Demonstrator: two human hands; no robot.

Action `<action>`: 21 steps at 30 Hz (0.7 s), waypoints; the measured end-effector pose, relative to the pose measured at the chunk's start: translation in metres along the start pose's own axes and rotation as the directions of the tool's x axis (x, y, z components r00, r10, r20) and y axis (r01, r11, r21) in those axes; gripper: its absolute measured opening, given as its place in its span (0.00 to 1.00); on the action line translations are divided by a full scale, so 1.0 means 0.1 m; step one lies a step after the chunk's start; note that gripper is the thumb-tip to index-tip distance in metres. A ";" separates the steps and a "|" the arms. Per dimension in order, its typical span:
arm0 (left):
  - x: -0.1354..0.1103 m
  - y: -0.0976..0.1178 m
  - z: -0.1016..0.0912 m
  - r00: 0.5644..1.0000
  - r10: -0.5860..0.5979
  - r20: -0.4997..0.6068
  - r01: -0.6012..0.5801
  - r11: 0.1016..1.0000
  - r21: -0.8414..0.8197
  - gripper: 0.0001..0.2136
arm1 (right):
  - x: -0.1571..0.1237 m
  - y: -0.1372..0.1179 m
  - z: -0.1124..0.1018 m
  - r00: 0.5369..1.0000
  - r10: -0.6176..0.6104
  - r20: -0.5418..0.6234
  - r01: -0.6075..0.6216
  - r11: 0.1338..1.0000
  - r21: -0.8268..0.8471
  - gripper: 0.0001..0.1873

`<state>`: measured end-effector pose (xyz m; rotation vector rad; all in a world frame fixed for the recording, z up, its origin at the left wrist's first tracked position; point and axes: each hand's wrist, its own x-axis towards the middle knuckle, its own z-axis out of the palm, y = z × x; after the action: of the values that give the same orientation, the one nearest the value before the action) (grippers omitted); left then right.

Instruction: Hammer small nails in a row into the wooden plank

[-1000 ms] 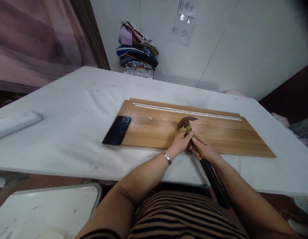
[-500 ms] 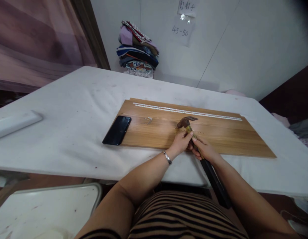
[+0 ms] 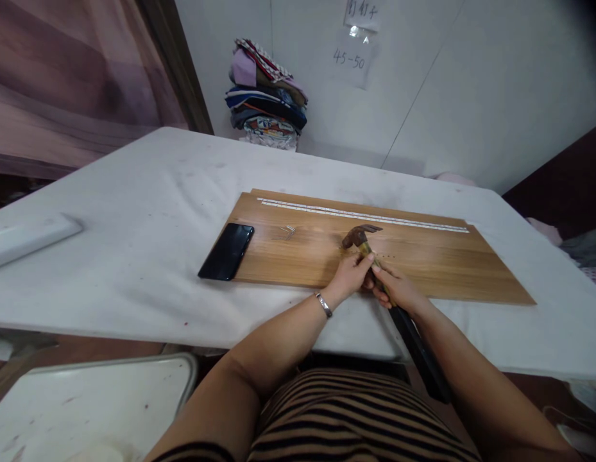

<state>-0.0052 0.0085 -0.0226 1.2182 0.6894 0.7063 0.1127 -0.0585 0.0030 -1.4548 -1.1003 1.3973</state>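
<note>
A claw hammer (image 3: 364, 237) with a rusty head and a long dark handle lies slantwise over the wooden board (image 3: 446, 263). My right hand (image 3: 396, 289) is wrapped round its handle below the head. Just above it, my left hand (image 3: 351, 273) is closed on the handle near the neck, thumb on top; its other fingers are partly hidden. The head is low over the board, claw pointing right. A short row of small dark dots (image 3: 387, 256) marks the wood beside the handle. Several loose nails (image 3: 288, 231) lie on the board to the left.
A black phone (image 3: 227, 251) rests across the board's left end. Two white measuring strips (image 3: 365, 215) run along its far side. Under it is a white-covered table (image 3: 148, 212). Folded clothes (image 3: 269, 96) are stacked by the wall, and a white chair (image 3: 86, 404) is at lower left.
</note>
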 end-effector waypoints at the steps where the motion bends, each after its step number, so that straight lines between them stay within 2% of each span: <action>1: 0.00 0.01 0.00 1.000 -0.003 0.004 0.003 1.000 -0.005 0.19 | 0.00 0.00 0.00 1.000 -0.004 -0.001 0.004 1.000 0.004 0.18; 21: -0.01 0.04 0.00 0.999 -0.031 0.016 0.032 0.999 -0.024 0.18 | -0.02 -0.05 0.04 1.000 0.012 -0.012 -0.012 1.000 -0.003 0.19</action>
<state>-0.0062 0.0082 -0.0184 1.1870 0.6844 0.6767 0.1086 -0.0587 0.0080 -1.4725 -1.0885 1.3935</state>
